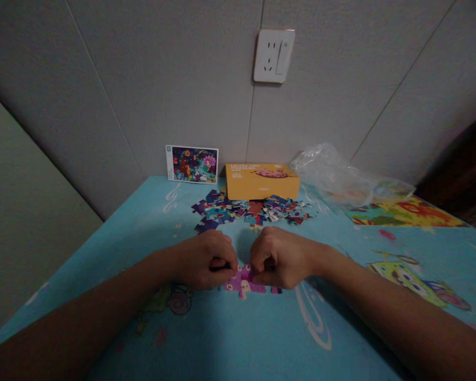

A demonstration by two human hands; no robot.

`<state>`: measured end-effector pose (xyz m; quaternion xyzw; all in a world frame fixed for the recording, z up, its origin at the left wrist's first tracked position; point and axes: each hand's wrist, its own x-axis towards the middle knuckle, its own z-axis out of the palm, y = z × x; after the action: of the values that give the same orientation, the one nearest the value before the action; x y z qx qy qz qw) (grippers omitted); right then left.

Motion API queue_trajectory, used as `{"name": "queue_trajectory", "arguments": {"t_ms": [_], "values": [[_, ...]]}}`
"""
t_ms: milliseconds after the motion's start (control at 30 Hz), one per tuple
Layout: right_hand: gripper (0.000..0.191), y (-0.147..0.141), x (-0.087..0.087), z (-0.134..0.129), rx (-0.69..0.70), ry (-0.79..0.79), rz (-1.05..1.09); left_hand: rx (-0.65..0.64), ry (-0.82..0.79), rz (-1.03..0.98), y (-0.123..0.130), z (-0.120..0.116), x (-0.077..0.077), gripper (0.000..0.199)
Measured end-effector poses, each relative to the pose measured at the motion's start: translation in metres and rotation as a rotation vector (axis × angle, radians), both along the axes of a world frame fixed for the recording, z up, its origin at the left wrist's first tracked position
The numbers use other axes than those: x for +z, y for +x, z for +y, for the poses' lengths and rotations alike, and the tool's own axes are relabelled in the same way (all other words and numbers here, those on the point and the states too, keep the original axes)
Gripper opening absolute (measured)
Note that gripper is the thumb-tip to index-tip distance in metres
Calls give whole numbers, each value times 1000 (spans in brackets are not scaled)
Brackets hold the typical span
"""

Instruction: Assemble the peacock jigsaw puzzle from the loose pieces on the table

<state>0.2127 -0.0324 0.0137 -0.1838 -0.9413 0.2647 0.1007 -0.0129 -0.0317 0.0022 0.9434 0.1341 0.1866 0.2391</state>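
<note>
Pink-purple jigsaw puzzle pieces (245, 284) lie joined on the blue cloth, low in the middle of the view. At their left upper edge, my left hand (208, 259) is closed, thumb and forefinger pinched together at the pieces. My right hand (280, 257) pinches in the same way at their right upper edge. The fingers hide part of the pieces, and the exact piece under each fingertip is hard to make out. Beyond both hands lies a loose heap of puzzle pieces (256, 209), mostly dark blue, teal and reddish brown.
A yellow puzzle box (262, 188) stands behind the heap. Left of it, a picture card (193, 164) leans against the wall. A clear plastic bag (333, 174) rests at the back right, beside a bright printed sheet (408, 211). A patterned blue cloth (115, 238) covers the table.
</note>
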Motion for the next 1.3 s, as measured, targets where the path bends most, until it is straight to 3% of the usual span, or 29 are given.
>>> {"name": "queue_trajectory", "arguments": {"t_ms": [600, 867, 1300], "values": [[28, 6, 2, 6, -26, 40, -20, -1, 14, -47, 0, 1, -3, 15], [28, 4, -5, 5, 9, -88, 24, -3, 12, -52, 0, 1, -1, 15], [22, 4, -3, 4, -25, -49, 28, 16, 25, -72, -2, 3, -5, 15]]}}
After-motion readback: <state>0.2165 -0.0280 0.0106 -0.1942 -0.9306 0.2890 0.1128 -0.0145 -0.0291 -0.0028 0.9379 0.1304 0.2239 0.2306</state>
